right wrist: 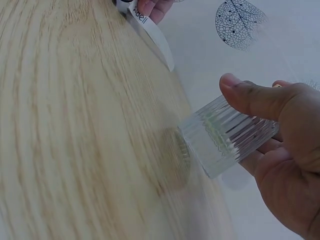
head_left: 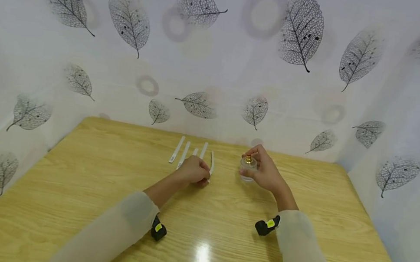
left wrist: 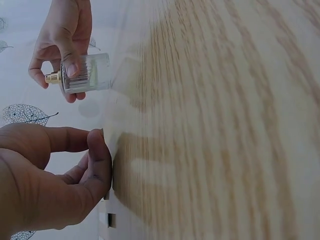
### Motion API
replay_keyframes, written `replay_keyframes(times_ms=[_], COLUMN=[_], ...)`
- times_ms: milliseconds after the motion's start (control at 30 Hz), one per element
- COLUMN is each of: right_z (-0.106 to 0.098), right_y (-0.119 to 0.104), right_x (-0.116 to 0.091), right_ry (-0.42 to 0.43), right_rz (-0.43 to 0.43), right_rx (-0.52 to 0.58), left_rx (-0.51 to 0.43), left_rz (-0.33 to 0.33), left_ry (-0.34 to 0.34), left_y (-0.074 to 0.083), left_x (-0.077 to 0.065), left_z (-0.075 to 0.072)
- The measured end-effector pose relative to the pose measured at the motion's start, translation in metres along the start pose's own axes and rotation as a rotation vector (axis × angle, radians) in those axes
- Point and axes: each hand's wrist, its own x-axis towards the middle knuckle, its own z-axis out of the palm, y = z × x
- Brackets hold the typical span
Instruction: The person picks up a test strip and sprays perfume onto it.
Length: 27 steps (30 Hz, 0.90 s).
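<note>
My right hand (head_left: 266, 171) grips a clear ribbed glass perfume bottle (right wrist: 220, 137) with a gold spray top. The bottle is held close to the tabletop, slightly tilted in the right wrist view. A fingertip is near the spray top (left wrist: 52, 78). To its left, my left hand (head_left: 193, 170) pinches the near end of a white paper test strip (right wrist: 159, 44) that bears dark lettering. That strip bows a little and stretches away from the fingers. In the left wrist view the fingers largely hide it.
Several more white strips (head_left: 177, 149) lie side by side on the wood-grain table (head_left: 103, 170), left of and partly beneath my left hand. A pale curtain (head_left: 217, 75) printed with dark leaves borders the table's back and sides.
</note>
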Motion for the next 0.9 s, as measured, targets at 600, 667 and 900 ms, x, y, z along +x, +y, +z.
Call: replay_keyframes(times_ms=[600,667,900], right_z=[-0.0032,-0.0044,-0.0059], right_y=[-0.0014,-0.0019,-0.0004], right_x=[0.0019,0.0012,-0.0002], right_ry=[-0.008,-0.006,-0.009], right_rz=[0.022,0.023,0.017], right_rx=[0.014,0.018,0.040], left_rx=[0.099,0.116,0.147], left_rz=[0.002,0.011,-0.004], left_ry=[0.091,0.099,0.136], left_y=[-0.0007,-0.0007,0.0009], left_x=[0.0016,0.0018,0.0021], left_z=[0.0006,0.0009,0.0023])
